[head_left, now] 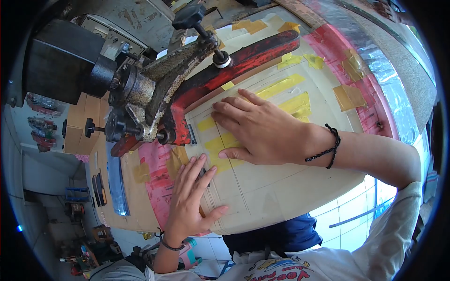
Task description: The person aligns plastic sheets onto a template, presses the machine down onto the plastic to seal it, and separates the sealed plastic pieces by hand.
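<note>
My right hand [255, 129] lies flat on a cream sheet [262, 189] marked with ruled lines, its fingers a little spread near strips of yellow tape [281, 86]. My left hand [190, 196] rests at the left edge of the sheet, fingers apart and thumb out to the side. Beside the fingers of that hand is a small dark piece [202, 175] at the edge, partly hidden. Just beyond both hands, a red and black metal bar [234, 70] runs across the sheet. Neither hand grips anything that I can see.
A rusty metal clamp arm [173, 75] with black knobs [189, 18] holds the bar from the upper left. Pink and brown tape [349, 96] covers the board around the sheet. A cardboard box [84, 124] and dark-handled tools [99, 189] are at the left.
</note>
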Tool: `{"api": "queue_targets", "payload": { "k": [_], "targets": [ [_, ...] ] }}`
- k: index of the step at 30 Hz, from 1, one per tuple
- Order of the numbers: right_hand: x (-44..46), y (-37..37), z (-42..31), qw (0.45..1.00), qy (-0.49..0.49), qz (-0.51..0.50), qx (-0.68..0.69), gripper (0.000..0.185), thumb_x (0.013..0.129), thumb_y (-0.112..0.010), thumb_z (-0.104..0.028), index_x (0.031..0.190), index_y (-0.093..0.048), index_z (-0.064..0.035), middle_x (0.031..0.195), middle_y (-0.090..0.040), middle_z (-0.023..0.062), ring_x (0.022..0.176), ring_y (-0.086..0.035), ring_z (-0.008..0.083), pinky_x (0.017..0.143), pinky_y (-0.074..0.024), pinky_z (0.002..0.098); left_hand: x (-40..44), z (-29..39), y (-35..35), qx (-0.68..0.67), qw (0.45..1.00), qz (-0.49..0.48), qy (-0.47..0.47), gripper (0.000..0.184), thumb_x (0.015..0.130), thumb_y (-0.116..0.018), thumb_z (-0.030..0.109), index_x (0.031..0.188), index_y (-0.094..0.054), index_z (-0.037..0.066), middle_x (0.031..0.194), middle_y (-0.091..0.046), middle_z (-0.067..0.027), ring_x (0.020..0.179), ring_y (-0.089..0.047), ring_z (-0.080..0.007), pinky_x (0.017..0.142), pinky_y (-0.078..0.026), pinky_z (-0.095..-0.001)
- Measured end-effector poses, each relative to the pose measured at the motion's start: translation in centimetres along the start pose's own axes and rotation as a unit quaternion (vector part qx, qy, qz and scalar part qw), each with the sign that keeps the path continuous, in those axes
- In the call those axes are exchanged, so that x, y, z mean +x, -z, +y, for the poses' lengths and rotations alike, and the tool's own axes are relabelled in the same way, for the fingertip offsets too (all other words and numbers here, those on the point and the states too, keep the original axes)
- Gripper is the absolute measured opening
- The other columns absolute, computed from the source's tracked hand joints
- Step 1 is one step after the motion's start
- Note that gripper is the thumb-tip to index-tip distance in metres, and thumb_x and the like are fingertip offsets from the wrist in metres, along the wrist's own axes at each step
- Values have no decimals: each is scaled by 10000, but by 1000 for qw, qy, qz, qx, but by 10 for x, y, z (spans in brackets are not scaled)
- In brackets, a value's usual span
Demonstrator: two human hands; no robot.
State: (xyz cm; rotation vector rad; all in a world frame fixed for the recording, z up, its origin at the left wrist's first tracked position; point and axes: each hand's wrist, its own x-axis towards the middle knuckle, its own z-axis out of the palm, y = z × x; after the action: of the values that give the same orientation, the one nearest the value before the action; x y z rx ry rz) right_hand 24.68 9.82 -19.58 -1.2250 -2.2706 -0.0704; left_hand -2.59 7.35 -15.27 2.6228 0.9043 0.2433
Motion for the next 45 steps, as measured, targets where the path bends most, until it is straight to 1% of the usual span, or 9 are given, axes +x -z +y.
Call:
{"api": "queue_targets", "payload": {
  "k": [8,12,21,27,30,33,36,39,45],
  "targets": [
    [-13,13,-29,997,-36,-67,18,664,1019,-528,-454,1414,-492,78,1541,-445,237,1470,-380,355,1247,-254,489,0,0,0,7,1000,5,-4,755,848,-741,447,1461,-530,60,1580,-395,-225,1442,-380,-457,1185,-274,-600],
    [-10,15,-24,997,-26,-67,40,627,1021,-543,-416,1399,-502,84,1513,-470,250,1448,-408,368,1241,-274,483,0,0,0,17,1000,-1,-6,766,845,-712,466,1433,-536,8,1581,-388,-251,1454,-366,-465,1205,-262,-568],
    [-11,10,-21,998,-2,1,69,584,992,-576,-369,1313,-564,118,1423,-547,287,1380,-484,392,1209,-316,495,0,2,1,-3,1000,4,-1,748,848,-714,443,1432,-539,9,1571,-400,-250,1449,-369,-469,1204,-265,-568],
    [-10,10,-24,998,-16,5,62,584,977,-596,-378,1303,-577,107,1417,-558,270,1370,-491,385,1202,-322,503,-2,-1,-2,-8,1000,18,4,678,854,-735,366,1431,-565,53,1570,-415,-221,1438,-396,-442,1192,-287,-576],
    [-10,14,-27,999,-30,-18,22,533,963,-634,-376,1297,-609,38,1433,-562,196,1365,-501,340,1188,-347,488,-1,1,-1,-11,1000,18,5,678,852,-733,356,1432,-562,49,1568,-419,-222,1438,-397,-443,1192,-287,-577],
    [-11,18,-32,999,-11,-36,10,459,924,-683,-361,1212,-673,-5,1374,-611,147,1306,-550,297,1154,-384,474,1,3,0,-12,1000,9,8,673,883,-676,390,1405,-554,-17,1565,-408,-261,1449,-376,-474,1208,-258,-567],
    [-11,17,-34,1000,-8,-30,-1,414,899,-711,-346,1158,-702,-24,1324,-642,116,1267,-575,267,1128,-413,453,0,3,0,-10,1000,8,12,674,882,-677,387,1405,-551,-19,1572,-399,-263,1450,-374,-471,1209,-256,-564],
    [-10,15,-33,1000,-15,-9,0,427,904,-706,-346,1177,-694,-17,1331,-645,116,1272,-574,274,1120,-425,430,1,2,-1,-9,1000,16,10,691,855,-733,338,1439,-538,25,1574,-406,-229,1441,-388,-447,1198,-280,-567],
    [-7,17,-32,999,-28,-23,16,427,914,-695,-333,1190,-691,-7,1329,-657,120,1262,-582,288,1111,-435,410,7,7,1,-21,999,18,18,734,844,-750,346,1430,-502,-21,1569,-399,-259,1436,-387,-448,1198,-287,-548]
  ]
}}
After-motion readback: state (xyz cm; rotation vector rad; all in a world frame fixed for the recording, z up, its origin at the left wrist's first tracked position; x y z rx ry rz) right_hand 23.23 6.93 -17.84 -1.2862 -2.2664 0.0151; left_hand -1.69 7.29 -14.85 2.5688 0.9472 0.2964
